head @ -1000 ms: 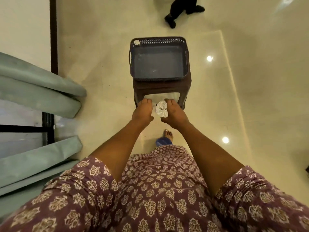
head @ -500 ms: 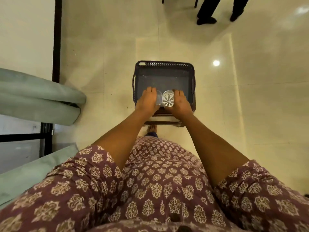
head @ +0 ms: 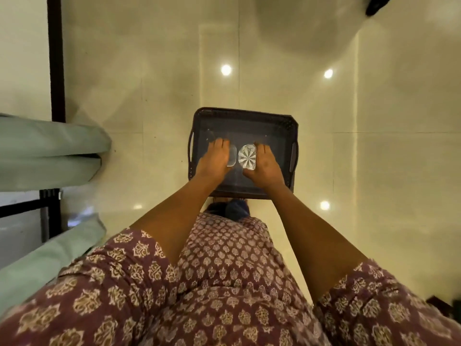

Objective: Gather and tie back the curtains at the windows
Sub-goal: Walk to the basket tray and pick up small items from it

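Both my hands are held out over a dark plastic basket on the floor ahead. My right hand grips a clear faceted crystal-like piece with a star pattern. My left hand holds a second clear piece, seen side-on next to it. The two pieces sit close together, nearly touching. Pale green curtains hang in gathered folds at the left, by the dark window frame. A lower curtain fold shows at the bottom left.
Glossy cream floor tiles spread around the basket, reflecting ceiling lights. A dark shoe of another person shows at the top right. My foot stands just behind the basket.
I have stepped closer to the basket and look more steeply down. My hands with the two clear pieces moved from its near edge to above its inside. The other person moved off to the top right.
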